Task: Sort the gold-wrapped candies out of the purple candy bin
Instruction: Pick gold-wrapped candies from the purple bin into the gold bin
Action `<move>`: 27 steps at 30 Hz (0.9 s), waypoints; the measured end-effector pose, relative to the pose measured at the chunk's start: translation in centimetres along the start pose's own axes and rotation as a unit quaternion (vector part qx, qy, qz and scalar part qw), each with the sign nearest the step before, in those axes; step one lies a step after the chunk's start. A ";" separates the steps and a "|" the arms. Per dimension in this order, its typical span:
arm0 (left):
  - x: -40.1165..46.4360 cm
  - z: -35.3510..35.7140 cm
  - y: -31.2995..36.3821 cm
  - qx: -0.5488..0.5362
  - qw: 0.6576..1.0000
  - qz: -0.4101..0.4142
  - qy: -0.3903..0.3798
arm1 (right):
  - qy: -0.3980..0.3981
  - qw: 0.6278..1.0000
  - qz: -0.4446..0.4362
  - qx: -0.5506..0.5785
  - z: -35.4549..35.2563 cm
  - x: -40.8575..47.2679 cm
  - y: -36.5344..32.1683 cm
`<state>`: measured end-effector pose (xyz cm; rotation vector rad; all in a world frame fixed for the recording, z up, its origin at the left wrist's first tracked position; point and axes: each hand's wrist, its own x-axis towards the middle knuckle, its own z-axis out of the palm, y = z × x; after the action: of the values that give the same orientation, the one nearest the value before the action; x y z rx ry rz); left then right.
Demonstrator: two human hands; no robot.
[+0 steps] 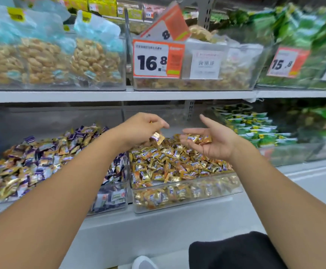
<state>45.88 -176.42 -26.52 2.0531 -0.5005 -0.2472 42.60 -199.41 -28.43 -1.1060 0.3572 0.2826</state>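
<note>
The purple candy bin [111, 200] sits at lower left, heaped with purple-wrapped candies [39, 162] mixed with gold ones. To its right is a clear bin [187, 202] full of gold-wrapped candies [169, 164]. My left hand [140, 129] hovers above the gold bin with curled fingers, holding a gold-wrapped candy [157, 137] that hangs below them. My right hand [214, 140] is palm up beside it, fingers relaxed, with several gold candies [198, 139] lying on the palm.
A grey shelf edge [119, 96] runs above the bins, carrying bagged nuts [47, 61] and price tags [154, 59]. Green-wrapped sweets [255, 129] fill the bin at right. A black garment [235, 251] and a shoe [142, 263] show below.
</note>
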 end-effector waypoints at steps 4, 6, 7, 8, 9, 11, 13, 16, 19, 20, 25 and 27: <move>0.7 -0.1 0.4 -0.126 0.989 -0.077 -0.015 | -0.035 0.996 0.006 0.078 -0.9 0.6 -0.5; 1.1 -0.1 0.3 -0.181 0.978 -0.103 -0.022 | -0.046 0.995 0.006 0.089 -1.2 1.1 -0.7; 1.4 -0.2 0.2 -0.202 0.972 -0.114 -0.027 | -0.048 0.994 0.006 0.093 -1.4 1.3 -0.8; 1.6 -0.2 0.1 -0.218 0.968 -0.121 -0.032 | -0.049 0.994 0.005 0.097 -1.5 1.4 -0.8; 1.7 -0.3 0.0 -0.223 0.966 -0.124 -0.039 | -0.050 0.994 0.006 0.100 -1.5 1.5 -0.9; 1.9 -0.4 -0.2 -0.198 0.971 -0.121 -0.056 | -0.051 0.993 0.004 0.107 -1.5 1.5 -0.8; 2.0 -0.4 -0.5 -0.167 0.978 -0.108 -0.067 | -0.051 0.992 -0.001 0.115 -1.4 1.5 -0.7; 1.7 0.0 -0.7 -0.115 0.990 -0.067 -0.050 | -0.052 0.993 -0.005 0.106 -1.7 1.4 -0.7; 0.9 0.5 -0.7 -0.068 0.998 0.014 -0.008 | -0.050 0.996 -0.014 0.069 -1.9 1.6 -0.5; 0.4 0.4 -0.7 -0.049 0.998 0.046 0.004 | -0.050 0.997 -0.017 0.061 -1.9 1.7 -0.4; -2.6 -2.9 -2.2 0.038 0.986 0.137 0.087 | 0.030 0.943 -0.069 -0.325 0.4 0.8 0.0; -3.7 -5.6 -3.9 0.065 0.983 0.119 0.127 | 0.057 0.828 -0.178 -0.528 3.2 -0.6 0.4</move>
<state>45.60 -168.63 -27.13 2.0884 -0.6092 0.1925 42.37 -196.39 -27.20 -2.2656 0.0585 0.0546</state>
